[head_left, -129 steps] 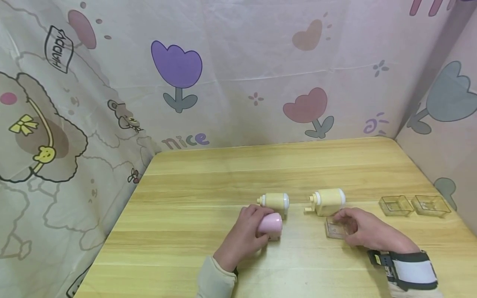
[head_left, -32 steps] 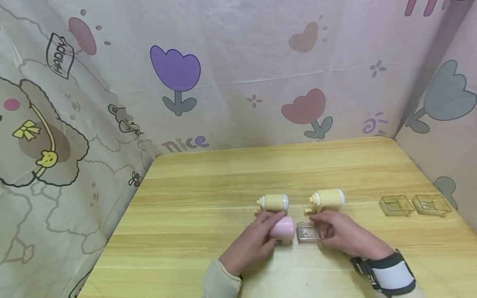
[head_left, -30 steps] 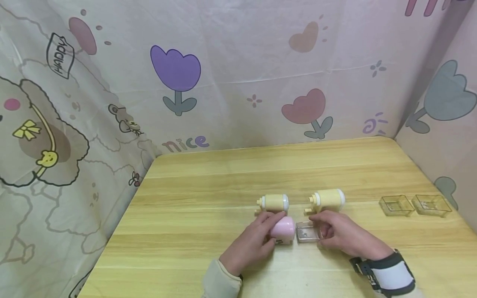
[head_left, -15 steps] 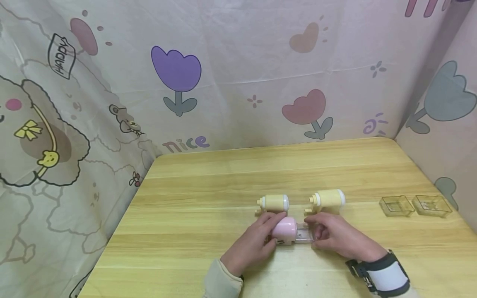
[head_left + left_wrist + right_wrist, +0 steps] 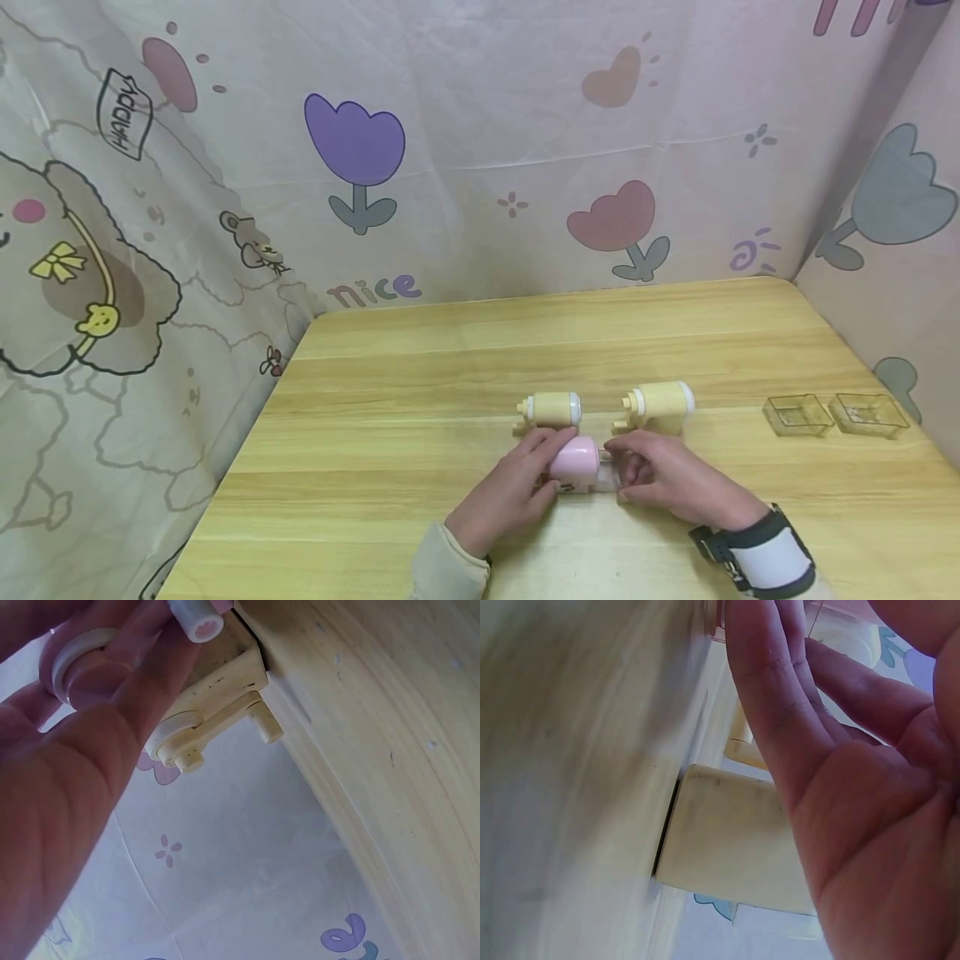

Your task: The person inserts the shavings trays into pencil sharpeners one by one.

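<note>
In the head view my left hand (image 5: 510, 487) grips a pink crank pencil sharpener (image 5: 576, 458) from its left side, on the table. My right hand (image 5: 667, 475) pinches a clear shavings drawer (image 5: 607, 478) between thumb and fingers. Most of that drawer is inside the sharpener's base; a short end shows at the right. Behind them stand two yellow pencil sharpeners, one on the left (image 5: 553, 408) and one on the right (image 5: 660, 402), cranks facing left. The left wrist view shows the pink sharpener's crank knob (image 5: 201, 622) by my fingers.
Two yellowish clear drawers, a smaller (image 5: 798, 417) and a larger (image 5: 868, 415), sit at the right of the wooden table (image 5: 360, 467). Printed cloth (image 5: 480, 150) hangs behind the table and along its sides.
Both hands and the pink sharpener have shifted, the left hand slightly right. My right hand has moved the clear drawer left, from apart to mostly inside the sharpener.
</note>
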{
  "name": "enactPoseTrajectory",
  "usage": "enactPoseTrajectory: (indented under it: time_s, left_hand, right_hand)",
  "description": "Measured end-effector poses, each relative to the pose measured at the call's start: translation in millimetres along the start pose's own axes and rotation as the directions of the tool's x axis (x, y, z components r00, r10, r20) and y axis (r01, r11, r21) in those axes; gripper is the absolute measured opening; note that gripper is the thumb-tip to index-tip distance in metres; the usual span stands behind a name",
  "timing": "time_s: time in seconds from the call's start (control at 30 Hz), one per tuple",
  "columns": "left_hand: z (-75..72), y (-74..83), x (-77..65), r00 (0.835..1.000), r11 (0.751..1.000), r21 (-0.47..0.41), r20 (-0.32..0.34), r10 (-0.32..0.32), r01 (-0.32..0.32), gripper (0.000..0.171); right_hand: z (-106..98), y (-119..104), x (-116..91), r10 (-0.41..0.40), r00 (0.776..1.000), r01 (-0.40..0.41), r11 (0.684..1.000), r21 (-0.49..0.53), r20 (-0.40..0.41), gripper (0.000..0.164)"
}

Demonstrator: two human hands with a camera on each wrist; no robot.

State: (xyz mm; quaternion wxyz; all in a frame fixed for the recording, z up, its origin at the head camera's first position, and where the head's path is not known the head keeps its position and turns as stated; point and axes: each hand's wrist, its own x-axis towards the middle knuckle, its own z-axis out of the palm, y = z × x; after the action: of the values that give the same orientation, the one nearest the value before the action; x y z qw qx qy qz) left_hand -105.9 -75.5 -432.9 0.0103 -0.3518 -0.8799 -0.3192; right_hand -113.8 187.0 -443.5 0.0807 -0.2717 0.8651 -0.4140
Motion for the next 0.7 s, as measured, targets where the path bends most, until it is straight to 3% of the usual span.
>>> enactPoseTrajectory:
  time_s: [0.7]
  left_hand:
    - [1.0,-0.4,0.4,0.999,1.000,-0.014,0.018,-0.028,0.028,0.069]
  right_hand:
    - [6.6,-3.1,3.1,-0.020,0.999,0.019,0.999,-0.030,-0.026,0.061]
